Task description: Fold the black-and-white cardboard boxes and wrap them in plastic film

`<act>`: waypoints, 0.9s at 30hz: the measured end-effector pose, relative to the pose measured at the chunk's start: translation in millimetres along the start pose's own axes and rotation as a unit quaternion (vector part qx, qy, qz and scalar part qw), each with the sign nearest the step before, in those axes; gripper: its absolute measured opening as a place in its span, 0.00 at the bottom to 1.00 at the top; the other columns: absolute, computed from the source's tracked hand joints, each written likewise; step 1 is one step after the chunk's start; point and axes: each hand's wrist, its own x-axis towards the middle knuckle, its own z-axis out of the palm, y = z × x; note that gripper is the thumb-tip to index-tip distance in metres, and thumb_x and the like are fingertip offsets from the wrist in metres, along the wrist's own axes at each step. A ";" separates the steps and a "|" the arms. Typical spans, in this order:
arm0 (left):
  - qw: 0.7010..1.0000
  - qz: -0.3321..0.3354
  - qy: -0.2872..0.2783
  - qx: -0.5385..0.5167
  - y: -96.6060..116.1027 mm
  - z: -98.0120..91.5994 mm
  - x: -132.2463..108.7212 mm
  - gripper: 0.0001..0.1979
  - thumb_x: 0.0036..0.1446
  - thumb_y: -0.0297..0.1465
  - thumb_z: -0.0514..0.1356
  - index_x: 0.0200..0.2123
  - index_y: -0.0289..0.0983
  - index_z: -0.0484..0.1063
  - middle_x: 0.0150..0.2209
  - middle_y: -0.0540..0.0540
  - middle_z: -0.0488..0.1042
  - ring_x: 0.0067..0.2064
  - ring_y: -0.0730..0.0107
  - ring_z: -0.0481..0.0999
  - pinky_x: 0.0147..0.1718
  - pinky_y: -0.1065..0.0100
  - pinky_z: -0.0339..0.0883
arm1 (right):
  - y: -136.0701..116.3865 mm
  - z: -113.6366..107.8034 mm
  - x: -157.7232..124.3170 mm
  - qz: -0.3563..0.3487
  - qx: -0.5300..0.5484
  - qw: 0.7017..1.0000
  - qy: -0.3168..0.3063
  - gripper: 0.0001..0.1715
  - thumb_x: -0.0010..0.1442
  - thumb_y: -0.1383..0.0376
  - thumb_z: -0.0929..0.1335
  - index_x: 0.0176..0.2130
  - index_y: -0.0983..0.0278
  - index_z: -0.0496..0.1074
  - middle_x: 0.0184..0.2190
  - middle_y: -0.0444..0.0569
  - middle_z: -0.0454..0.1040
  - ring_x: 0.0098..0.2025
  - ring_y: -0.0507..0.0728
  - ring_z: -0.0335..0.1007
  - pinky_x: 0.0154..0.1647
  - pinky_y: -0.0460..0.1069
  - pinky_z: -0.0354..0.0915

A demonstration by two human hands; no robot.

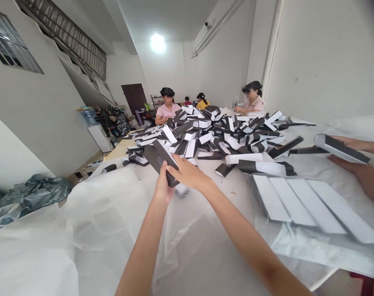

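Black box (156, 158): it was in the grip, held up over the near edge of the pile, its long shape tilted away from the wearer; a white strip showed along its right side.
Left hand (164, 186): it was closed around the near end, thumb laid on top.
Right hand (185, 169): it was grasping the same box from its right side, close beside the left thumb.
Pale thing (182, 190): it lay just under the grip, too blurred to make out.
Plastic sheet (112, 230): it was spread beneath the grip and toward the wearer, wrinkled and milky.
Pile (191, 148): black and white boxes lay heaped just beyond the grip, at many angles.
White boxes (300, 201): four lay side by side to the right of the grip, in clear plastic.
Neighbour's hands (344, 161): well to the right of the grip, they held another box (341, 149).
Co-workers: past the pile sat a person in pink (166, 111), with another pink shirt (256, 105) farther right.
Grey bag (38, 191): it lay crumpled, well left of the grip.
Lamp (158, 43): it shone high beyond the grip.
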 end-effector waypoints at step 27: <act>0.991 0.071 0.087 -0.079 23.2 5.6 -15.8 0.22 0.60 0.47 0.51 0.44 0.36 0.73 0.37 0.46 0.77 0.37 0.68 0.78 0.39 0.68 0.72 | -1.4 15.9 0.0 -0.107 0.096 0.988 -0.054 0.44 0.63 0.48 0.60 0.69 0.57 0.37 0.55 0.55 0.63 0.40 0.56 0.65 0.46 0.55 0.63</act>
